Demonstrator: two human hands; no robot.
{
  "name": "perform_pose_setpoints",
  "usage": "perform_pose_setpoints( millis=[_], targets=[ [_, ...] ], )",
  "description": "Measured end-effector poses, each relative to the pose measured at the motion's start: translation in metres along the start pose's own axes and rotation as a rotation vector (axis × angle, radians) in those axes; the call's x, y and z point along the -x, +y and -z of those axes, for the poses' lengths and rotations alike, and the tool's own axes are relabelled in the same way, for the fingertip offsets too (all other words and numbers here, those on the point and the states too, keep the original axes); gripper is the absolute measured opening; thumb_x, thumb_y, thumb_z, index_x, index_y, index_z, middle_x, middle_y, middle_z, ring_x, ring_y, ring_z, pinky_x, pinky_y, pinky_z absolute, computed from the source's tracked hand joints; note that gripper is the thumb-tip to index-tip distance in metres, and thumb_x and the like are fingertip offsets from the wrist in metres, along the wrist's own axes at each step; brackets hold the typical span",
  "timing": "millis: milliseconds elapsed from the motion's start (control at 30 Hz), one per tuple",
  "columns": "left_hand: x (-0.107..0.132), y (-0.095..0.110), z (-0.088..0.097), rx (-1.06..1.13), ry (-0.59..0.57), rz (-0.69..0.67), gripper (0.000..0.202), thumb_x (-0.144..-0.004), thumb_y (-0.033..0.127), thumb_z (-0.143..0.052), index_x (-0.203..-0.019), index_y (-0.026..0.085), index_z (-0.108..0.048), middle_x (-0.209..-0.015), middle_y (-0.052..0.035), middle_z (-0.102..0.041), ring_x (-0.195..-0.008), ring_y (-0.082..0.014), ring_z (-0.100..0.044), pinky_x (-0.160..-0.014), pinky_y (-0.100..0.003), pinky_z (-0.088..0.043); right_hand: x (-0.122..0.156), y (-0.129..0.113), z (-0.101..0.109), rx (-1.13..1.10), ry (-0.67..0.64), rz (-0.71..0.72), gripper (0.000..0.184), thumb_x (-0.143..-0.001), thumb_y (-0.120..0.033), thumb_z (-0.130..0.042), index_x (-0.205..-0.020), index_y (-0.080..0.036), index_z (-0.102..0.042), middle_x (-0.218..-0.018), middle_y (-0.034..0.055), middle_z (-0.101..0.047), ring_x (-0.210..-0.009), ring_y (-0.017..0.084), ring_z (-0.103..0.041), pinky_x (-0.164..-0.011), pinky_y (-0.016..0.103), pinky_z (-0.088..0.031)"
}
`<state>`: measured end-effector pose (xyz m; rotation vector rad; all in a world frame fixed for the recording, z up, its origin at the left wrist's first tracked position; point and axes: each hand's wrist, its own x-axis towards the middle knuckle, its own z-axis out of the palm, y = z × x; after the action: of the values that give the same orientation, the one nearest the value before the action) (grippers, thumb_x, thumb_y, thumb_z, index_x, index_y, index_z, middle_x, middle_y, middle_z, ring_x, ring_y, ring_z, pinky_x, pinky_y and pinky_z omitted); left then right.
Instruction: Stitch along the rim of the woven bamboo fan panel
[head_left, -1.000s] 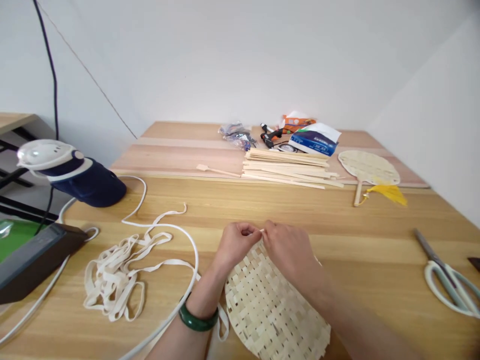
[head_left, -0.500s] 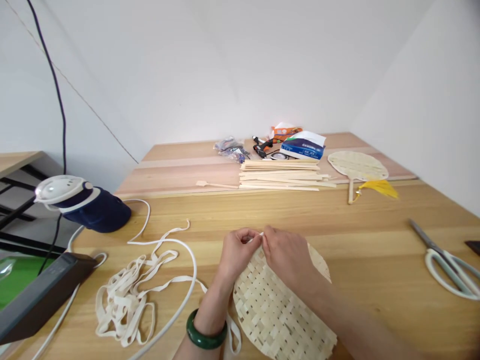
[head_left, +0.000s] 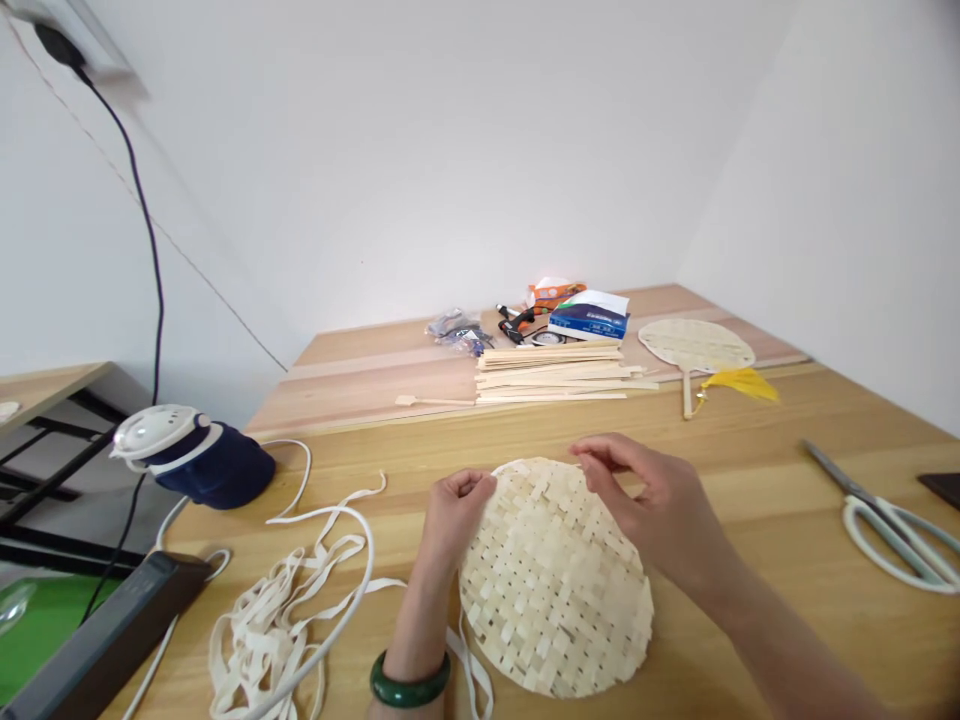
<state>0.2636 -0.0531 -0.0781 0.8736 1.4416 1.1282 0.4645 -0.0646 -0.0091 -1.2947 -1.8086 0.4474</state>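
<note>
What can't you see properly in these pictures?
In the head camera view:
- Part of the woven bamboo fan face: hidden by the left hand.
- The ends of the white cloth strips: cut off by the bottom edge.
- The dark flat thing: cut off by the right edge.
- The clear plastic bag's contents: too small.
- The blue box's writing: too small.

White walls (head_left: 420,160) rise behind a wooden table (head_left: 757,470); a black cable (head_left: 147,220) hangs down.

Wooden bench (head_left: 757,470) with weaving materials

A woven bamboo panel (head_left: 555,580) mid-bench; bamboo strips (head_left: 551,380) and a bamboo fan (head_left: 694,345) near the far edge; scissors (head_left: 885,535) at right; cream tape (head_left: 259,640) at the near left.
</note>
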Motion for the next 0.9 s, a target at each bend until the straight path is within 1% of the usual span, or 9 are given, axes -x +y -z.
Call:
perform_pose_setpoints(
  millis=[133,267,400,467,567,667,767,833,900],
  targets=[
    [0.001,-0.001,0.001,0.003,-0.011,-0.018,0.024,-0.067,0.036,-0.071,-0.069,0.013,-0.068,-0.06,0.0007,-0.062,-0.054,-0.0107,-0.052,-0.052,-0.021,-0.038,0.014,-0.012,0.009,0.106,0.031,0.345,0.013,-0.087,-0.013,-0.054,-0.094,-0.018,-0.064,-0.083,0.0023,-0.071,-0.076,0.013,-0.065,-0.069,0.025,-0.049],
    [0.0,-0.003,0.001,0.028,-0.028,-0.038,0.026,-0.067,0.037,-0.071,-0.072,0.012,-0.069,-0.062,-0.0004,-0.064,-0.055,-0.0117,-0.053,-0.054,-0.022,-0.04,0.031,-0.02,0.007,0.233,-0.039,0.507,0.019,-0.088,-0.007,-0.048,-0.093,-0.015,-0.064,-0.077,0.0042,-0.069,-0.072,0.015,-0.063,-0.063,0.027,-0.05],
    [-0.001,-0.004,0.001,0.076,-0.059,-0.065,0.027,-0.066,0.038,-0.073,-0.073,0.012,-0.068,-0.063,-0.0004,-0.064,-0.056,-0.0121,-0.054,-0.056,-0.023,-0.041,0.048,-0.026,0.011,0.355,-0.088,0.703,0.025,-0.09,-0.009,-0.045,-0.105,-0.014,-0.065,-0.093,0.0077,-0.073,-0.096,0.021,-0.065,-0.081,0.033,-0.054],
    [-0.001,-0.004,0.001,0.096,-0.085,-0.07,0.028,-0.066,0.038,-0.073,-0.072,0.012,-0.067,-0.061,0.0,-0.063,-0.055,-0.0118,-0.053,-0.055,-0.022,-0.041,0.052,-0.026,0.019,0.361,-0.021,0.717,0.032,-0.088,-0.012,-0.051,-0.117,-0.017,-0.062,-0.108,0.0079,-0.071,-0.111,0.023,-0.06,-0.093,0.036,-0.051],
    [0.001,-0.004,0.002,0.125,-0.119,-0.076,0.027,-0.066,0.038,-0.074,-0.071,0.013,-0.066,-0.06,0.0005,-0.061,-0.054,-0.011,-0.052,-0.055,-0.022,-0.04,0.043,-0.013,0.035,0.274,0.233,0.504,0.034,-0.083,-0.015,-0.059,-0.115,-0.024,-0.064,-0.109,0.0069,-0.07,-0.107,0.022,-0.062,-0.095,0.037,-0.05],
    [0.003,-0.003,0.002,0.155,-0.166,-0.081,0.028,-0.063,0.038,-0.077,-0.07,0.013,-0.067,-0.06,0.0003,-0.061,-0.054,-0.0105,-0.051,-0.054,-0.021,-0.039,0.022,0.015,0.04,0.027,0.343,0.068,0.019,-0.085,-0.025,-0.056,-0.098,-0.022,-0.069,-0.098,0.0068,-0.072,-0.09,0.02,-0.067,-0.084,0.036,-0.054],
    [0.007,-0.001,-0.001,0.178,-0.227,-0.078,0.029,-0.059,0.038,-0.08,-0.067,0.013,-0.068,-0.06,-0.0003,-0.062,-0.052,-0.01,-0.05,-0.052,-0.021,-0.038,0.006,0.039,0.027,-0.336,-0.099,-0.417,0.026,-0.081,-0.038,-0.057,-0.079,-0.017,-0.072,-0.079,0.0067,-0.072,-0.064,0.017,-0.064,-0.062,0.031,-0.055],
    [0.009,0.0,-0.003,0.189,-0.259,-0.072,0.029,-0.058,0.038,-0.081,-0.067,0.013,-0.07,-0.06,-0.0008,-0.063,-0.053,-0.01,-0.051,-0.053,-0.021,-0.039,0.003,0.046,0.011,-0.478,-0.4,-0.542,0.028,-0.079,-0.038,-0.057,-0.073,-0.015,-0.072,-0.074,0.0049,-0.071,-0.064,0.016,-0.063,-0.059,0.027,-0.051],
    [0.011,0.0,-0.005,0.195,-0.28,-0.06,0.028,-0.058,0.037,-0.082,-0.066,0.013,-0.07,-0.06,-0.001,-0.064,-0.054,-0.0101,-0.052,-0.054,-0.021,-0.039,0.002,0.044,-0.007,-0.542,-0.537,-0.549,0.023,-0.075,-0.033,-0.059,-0.066,-0.015,-0.07,-0.067,0.0025,-0.068,-0.064,0.017,-0.062,-0.058,0.026,-0.048]
  ],
)
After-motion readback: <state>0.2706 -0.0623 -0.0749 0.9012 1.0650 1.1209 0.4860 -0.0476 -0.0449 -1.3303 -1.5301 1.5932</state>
